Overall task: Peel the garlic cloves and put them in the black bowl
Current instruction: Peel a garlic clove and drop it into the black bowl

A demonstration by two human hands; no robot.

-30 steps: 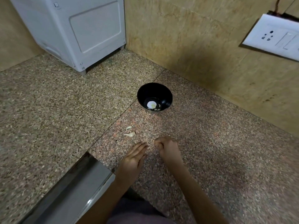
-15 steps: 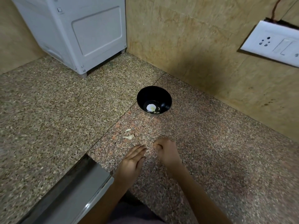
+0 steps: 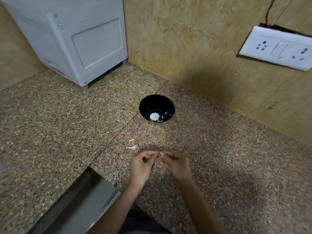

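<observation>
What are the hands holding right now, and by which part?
Left hand and right hand pinch something tiny between their meeting fingertips, probably a garlic clove; it is too hidden to tell by which part.

Black bowl [image 3: 150, 103] upright, pale garlic [image 3: 159, 120] inside; two loose cloves [image 3: 133, 147] lying nearby

Left grip [image 3: 141, 166], right grip [image 3: 176, 163] (fingertips [image 3: 155, 155] meeting)
</observation>
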